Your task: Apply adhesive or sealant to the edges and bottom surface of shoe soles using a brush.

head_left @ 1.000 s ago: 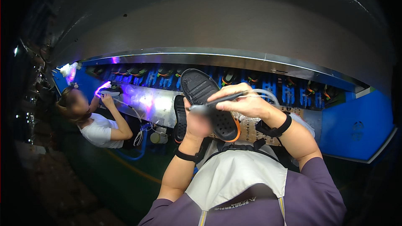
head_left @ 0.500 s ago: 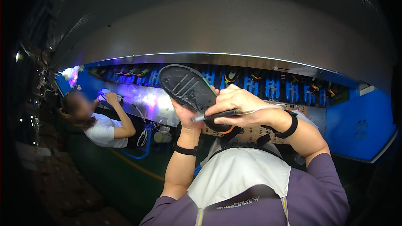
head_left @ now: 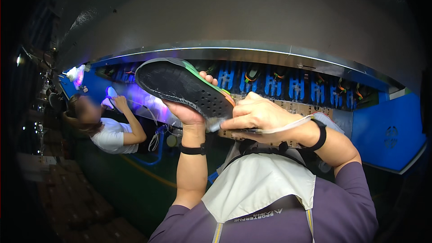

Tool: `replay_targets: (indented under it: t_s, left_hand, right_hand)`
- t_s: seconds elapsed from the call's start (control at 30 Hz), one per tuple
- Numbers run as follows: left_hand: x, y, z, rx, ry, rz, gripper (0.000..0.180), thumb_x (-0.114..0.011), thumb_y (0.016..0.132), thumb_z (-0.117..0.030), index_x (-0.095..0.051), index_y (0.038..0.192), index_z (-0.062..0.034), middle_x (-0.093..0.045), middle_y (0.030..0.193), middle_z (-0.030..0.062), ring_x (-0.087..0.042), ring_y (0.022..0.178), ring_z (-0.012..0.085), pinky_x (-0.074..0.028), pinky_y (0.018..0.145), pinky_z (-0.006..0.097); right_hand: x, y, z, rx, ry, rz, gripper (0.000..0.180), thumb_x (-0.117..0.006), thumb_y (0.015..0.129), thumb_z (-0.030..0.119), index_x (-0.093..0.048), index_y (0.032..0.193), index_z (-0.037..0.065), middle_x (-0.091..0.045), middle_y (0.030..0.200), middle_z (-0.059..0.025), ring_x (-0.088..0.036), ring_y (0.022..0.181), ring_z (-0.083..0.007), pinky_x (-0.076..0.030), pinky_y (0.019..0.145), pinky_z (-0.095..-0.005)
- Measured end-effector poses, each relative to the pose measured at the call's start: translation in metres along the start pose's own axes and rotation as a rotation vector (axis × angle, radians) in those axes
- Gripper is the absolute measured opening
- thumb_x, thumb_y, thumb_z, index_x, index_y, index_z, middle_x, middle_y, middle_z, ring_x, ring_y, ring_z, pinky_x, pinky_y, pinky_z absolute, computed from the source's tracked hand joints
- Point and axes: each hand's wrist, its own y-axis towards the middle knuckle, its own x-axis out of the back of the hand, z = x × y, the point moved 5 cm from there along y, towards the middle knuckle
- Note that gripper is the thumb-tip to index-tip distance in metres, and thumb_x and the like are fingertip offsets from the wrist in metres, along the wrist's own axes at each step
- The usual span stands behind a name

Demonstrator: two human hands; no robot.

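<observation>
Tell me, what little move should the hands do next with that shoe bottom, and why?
Probably slide the brush in the right hand a bit further along the black sole. The left hand holds the sole tilted up, and the brush tip meets only its near end.

Matt black perforated rubber sole (head_left: 180,85)

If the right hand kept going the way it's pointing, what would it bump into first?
The right hand points left, holding a thin tool. Going on, it would most likely first meet the black shoe sole, then the left hand holding it; depth is uncertain.
</observation>
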Motion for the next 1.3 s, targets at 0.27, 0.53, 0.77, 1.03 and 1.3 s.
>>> replay_targets:
  t_s: [0.27,0.53,0.77,1.03,1.3]
  left_hand:
    - [-0.017,0.015,-0.010,0.047,0.056,0.151,0.115,-0.036,0.082,-0.094,-0.057,0.133,0.0078,-0.066,0.118,0.0262,-0.065,0.110,0.0386,-0.051,0.104,0.053]
    - [-0.024,0.038,-0.011,0.204,0.352,0.522,0.115,-0.051,0.081,-0.090,-0.046,0.148,0.0030,-0.062,0.132,0.0303,-0.065,0.119,0.0437,-0.057,0.098,0.054]
    - [-0.044,0.051,-0.006,0.226,0.717,0.246,0.094,-0.043,0.096,-0.078,-0.049,0.149,-0.0009,-0.060,0.141,0.0228,-0.063,0.127,0.0359,-0.053,0.108,0.049]
    - [-0.021,0.062,0.009,0.450,0.943,0.169,0.067,-0.039,0.110,-0.056,-0.072,0.121,0.0016,-0.076,0.106,0.0101,-0.071,0.091,0.0139,-0.058,0.082,0.029]
    - [-0.014,0.062,0.005,0.634,1.167,0.159,0.066,-0.035,0.111,-0.055,-0.060,0.140,-0.0006,-0.070,0.128,0.0128,-0.069,0.112,0.0180,-0.056,0.099,0.034]
  right_hand:
    - [0.011,-0.001,-0.009,-0.009,-0.074,0.025,0.035,-0.080,0.087,0.017,-0.073,0.121,0.011,-0.066,0.087,-0.0040,-0.063,0.083,-0.0224,-0.043,0.076,-0.0360]
    - [0.011,0.002,-0.016,-0.004,-0.044,0.147,0.036,-0.080,0.085,0.014,-0.073,0.120,0.012,-0.063,0.082,-0.0042,-0.061,0.082,-0.0234,-0.042,0.076,-0.0390]
    - [0.003,0.003,-0.021,-0.027,-0.274,0.207,0.036,-0.080,0.085,0.017,-0.073,0.120,0.013,-0.059,0.079,-0.0042,-0.060,0.079,-0.0229,-0.042,0.076,-0.0391]
    - [-0.001,-0.004,-0.020,0.024,-0.372,0.271,0.035,-0.071,0.086,0.012,-0.073,0.121,0.012,-0.059,0.083,-0.0040,-0.059,0.081,-0.0220,-0.041,0.077,-0.0371]
    - [-0.006,0.000,-0.021,0.042,-0.416,0.385,0.036,-0.065,0.086,0.014,-0.073,0.121,0.014,-0.059,0.086,-0.0030,-0.060,0.086,-0.0207,-0.041,0.080,-0.0361]
